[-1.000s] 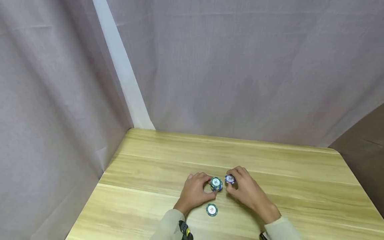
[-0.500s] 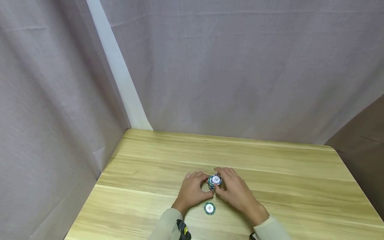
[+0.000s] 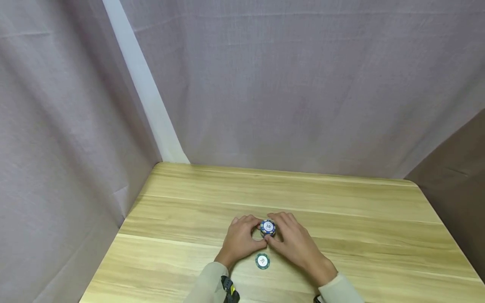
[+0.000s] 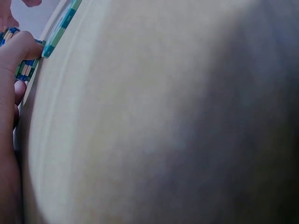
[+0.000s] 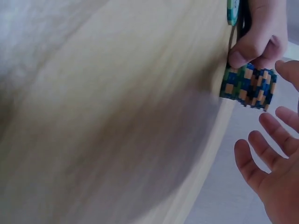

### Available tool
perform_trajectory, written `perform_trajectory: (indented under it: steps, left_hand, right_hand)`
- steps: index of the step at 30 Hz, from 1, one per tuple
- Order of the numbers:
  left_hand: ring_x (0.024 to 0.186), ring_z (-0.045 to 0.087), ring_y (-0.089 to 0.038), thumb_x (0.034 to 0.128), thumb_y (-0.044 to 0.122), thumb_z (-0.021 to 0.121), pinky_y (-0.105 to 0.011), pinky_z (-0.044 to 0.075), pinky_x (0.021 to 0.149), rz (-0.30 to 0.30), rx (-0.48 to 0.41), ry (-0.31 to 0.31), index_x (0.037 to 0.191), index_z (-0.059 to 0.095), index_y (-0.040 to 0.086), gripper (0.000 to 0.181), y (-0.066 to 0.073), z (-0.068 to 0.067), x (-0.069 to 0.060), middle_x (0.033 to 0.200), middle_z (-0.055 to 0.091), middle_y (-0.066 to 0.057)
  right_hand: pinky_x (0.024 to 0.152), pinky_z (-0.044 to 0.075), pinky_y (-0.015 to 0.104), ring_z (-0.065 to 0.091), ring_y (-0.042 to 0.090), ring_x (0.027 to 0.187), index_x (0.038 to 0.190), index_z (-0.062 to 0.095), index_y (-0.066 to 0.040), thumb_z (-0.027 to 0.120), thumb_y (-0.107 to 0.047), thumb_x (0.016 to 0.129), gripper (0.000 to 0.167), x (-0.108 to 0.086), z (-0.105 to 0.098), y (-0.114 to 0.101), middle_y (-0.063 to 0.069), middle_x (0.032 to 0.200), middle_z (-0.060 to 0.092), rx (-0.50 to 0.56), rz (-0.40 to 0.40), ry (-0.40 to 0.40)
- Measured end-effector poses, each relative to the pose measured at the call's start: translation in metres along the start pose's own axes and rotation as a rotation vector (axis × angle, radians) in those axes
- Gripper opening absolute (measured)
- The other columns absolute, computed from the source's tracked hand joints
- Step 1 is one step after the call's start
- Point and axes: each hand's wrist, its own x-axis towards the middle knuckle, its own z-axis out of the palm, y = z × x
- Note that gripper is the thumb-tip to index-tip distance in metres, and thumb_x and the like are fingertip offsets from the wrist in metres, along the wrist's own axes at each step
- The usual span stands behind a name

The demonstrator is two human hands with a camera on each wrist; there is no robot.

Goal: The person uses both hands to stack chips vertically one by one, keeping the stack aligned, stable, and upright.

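A stack of poker chips stands on the wooden table, a blue chip marked 10 on top. My left hand holds the stack low between thumb and fingers. At its top, my right hand has thumb and index finger at opposite edges of the blue chip, the other fingers spread. Green and blue edges of the stack show in the right wrist view, with the left thumb pressed near its base. A single green poker chip marked 20 lies flat, nearer the person.
The light wooden table has its far edge against a grey curtain. A darker cloth hangs at the right. Black bands are on both wrists.
My right hand has carried the blue chip leftward from beside the stack onto its top, covering the green chip there. My left hand has stayed around the stack.
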Motion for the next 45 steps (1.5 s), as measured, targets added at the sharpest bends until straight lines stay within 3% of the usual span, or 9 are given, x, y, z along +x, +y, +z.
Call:
perform_trajectory:
  steps: [5, 8, 14, 23, 29, 39, 45]
  left_hand:
    - [0.094, 0.059, -0.004, 0.0804, 0.054, 0.081, -0.024, 0.037, 0.081, 0.005, 0.001, 0.008, 0.123, 0.076, 0.022, 0.053, 0.002, 0.002, -0.001, 0.107, 0.071, 0.015]
    - [0.097, 0.06, -0.004, 0.0802, 0.054, 0.081, -0.024, 0.038, 0.082, -0.001, -0.008, 0.0, 0.123, 0.076, 0.022, 0.054, 0.002, 0.002, -0.003, 0.11, 0.072, 0.014]
    - [0.1, 0.062, -0.005, 0.0789, 0.052, 0.082, -0.025, 0.039, 0.084, -0.014, -0.028, 0.009, 0.122, 0.076, 0.022, 0.053, -0.002, -0.002, -0.007, 0.111, 0.072, 0.014]
    - [0.099, 0.063, -0.006, 0.0792, 0.051, 0.082, -0.026, 0.04, 0.083, 0.0, -0.026, 0.026, 0.122, 0.076, 0.022, 0.051, -0.008, -0.007, -0.007, 0.11, 0.072, 0.014]
    - [0.1, 0.063, -0.006, 0.0799, 0.05, 0.082, -0.025, 0.04, 0.084, -0.015, -0.027, 0.021, 0.122, 0.076, 0.022, 0.051, -0.006, -0.007, -0.007, 0.11, 0.072, 0.014]
    - [0.103, 0.064, -0.008, 0.0801, 0.051, 0.081, -0.026, 0.041, 0.086, -0.005, -0.029, 0.005, 0.125, 0.075, 0.021, 0.054, 0.006, -0.001, -0.004, 0.113, 0.073, 0.013]
    - [0.103, 0.063, -0.007, 0.0793, 0.051, 0.082, -0.026, 0.04, 0.085, 0.001, -0.031, 0.006, 0.125, 0.075, 0.021, 0.055, 0.01, 0.004, 0.0, 0.113, 0.073, 0.013]
  right_hand:
    - [0.111, 0.045, 0.054, 0.054, 0.029, 0.131, 0.143, 0.06, -0.006, 0.083, -0.029, 0.091, 0.062, -0.01, -0.008, -0.008, 0.009, 0.136, 0.062, -0.02, 0.01, 0.05]
    - [0.109, 0.048, 0.051, 0.058, 0.027, 0.124, 0.135, 0.064, -0.006, 0.085, -0.024, 0.089, 0.054, -0.018, -0.012, -0.018, 0.007, 0.13, 0.065, -0.036, 0.034, 0.065]
    - [0.091, 0.058, 0.04, 0.064, 0.016, 0.104, 0.115, 0.071, -0.008, 0.086, -0.02, 0.088, 0.033, -0.034, -0.009, -0.045, 0.0, 0.108, 0.068, -0.043, 0.136, -0.02]
    - [0.085, 0.056, 0.045, 0.061, 0.023, 0.101, 0.115, 0.071, -0.003, 0.09, -0.028, 0.082, 0.045, -0.044, 0.019, -0.066, 0.003, 0.104, 0.063, -0.034, 0.23, -0.105]
    - [0.073, 0.054, 0.042, 0.06, 0.021, 0.092, 0.108, 0.072, -0.003, 0.093, -0.031, 0.077, 0.047, -0.045, 0.028, -0.069, 0.003, 0.097, 0.06, -0.14, 0.159, -0.098]
    - [0.059, 0.05, 0.037, 0.059, 0.021, 0.078, 0.094, 0.067, -0.001, 0.085, -0.029, 0.072, 0.04, -0.052, 0.029, -0.062, 0.004, 0.084, 0.055, -0.35, 0.061, 0.031]
    - [0.056, 0.046, 0.034, 0.054, 0.017, 0.073, 0.095, 0.062, -0.002, 0.079, -0.024, 0.066, 0.04, -0.056, 0.025, -0.057, 0.001, 0.082, 0.051, -0.297, 0.097, 0.018]
